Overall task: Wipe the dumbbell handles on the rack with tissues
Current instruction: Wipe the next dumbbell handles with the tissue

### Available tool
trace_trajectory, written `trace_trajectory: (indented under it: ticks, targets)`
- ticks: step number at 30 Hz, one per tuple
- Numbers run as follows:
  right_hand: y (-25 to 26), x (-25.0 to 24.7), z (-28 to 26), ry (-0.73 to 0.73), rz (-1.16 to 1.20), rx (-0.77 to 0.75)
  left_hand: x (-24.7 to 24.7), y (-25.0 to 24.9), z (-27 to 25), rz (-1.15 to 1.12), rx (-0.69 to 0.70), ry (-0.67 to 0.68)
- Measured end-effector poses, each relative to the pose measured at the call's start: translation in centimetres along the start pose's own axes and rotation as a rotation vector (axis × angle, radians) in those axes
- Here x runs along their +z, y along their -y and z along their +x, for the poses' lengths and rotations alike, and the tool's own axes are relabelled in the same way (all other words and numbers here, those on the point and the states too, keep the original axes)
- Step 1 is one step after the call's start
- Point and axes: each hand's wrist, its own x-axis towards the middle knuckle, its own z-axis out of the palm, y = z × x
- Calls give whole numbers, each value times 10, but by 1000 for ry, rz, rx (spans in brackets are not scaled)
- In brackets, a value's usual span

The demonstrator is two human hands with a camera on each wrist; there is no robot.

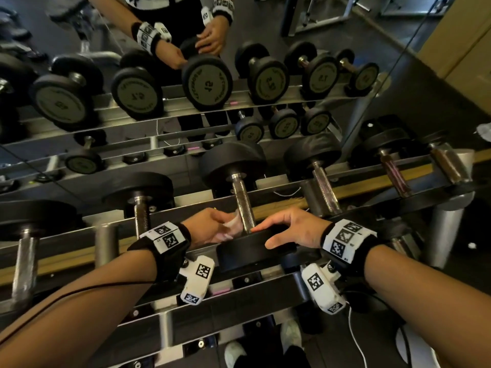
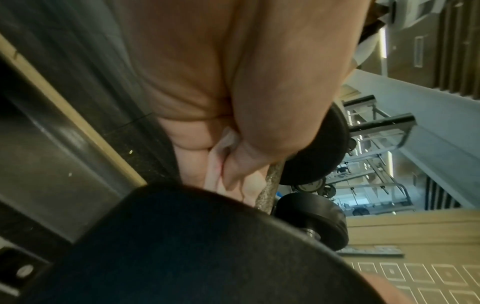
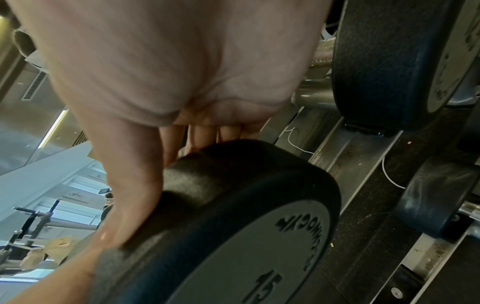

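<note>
Two hands are used: the tissue (image 1: 230,226) is pinched by the left hand (image 1: 212,227) against the dumbbell handle (image 1: 245,205). The 15 dumbbell's head (image 1: 255,247) is gripped by the right hand (image 1: 292,229). The handle should be rubbed all around.

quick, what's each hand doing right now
Left hand: fingers curled round a tissue, against the dumbbell handle.
Right hand: grips the rim of the near weight head, thumb on its face.

A large wall mirror (image 1: 79,27) stands behind the equipment, with a wood-panelled wall (image 1: 462,43) at the far right. The floor (image 1: 438,107) is dark. Grey weight machines (image 2: 376,144) stand farther off.
</note>
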Motion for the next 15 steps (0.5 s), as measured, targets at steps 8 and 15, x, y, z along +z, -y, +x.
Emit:
trace_trajectory:
  ticks: [8, 15]
  targets:
    - [-3, -1, 1, 14, 25, -3, -15, -29, -13, -232, -34, -179]
    - [-8, 2, 1, 20, 82, -3, -12, -32, -11, 2, 48, -303]
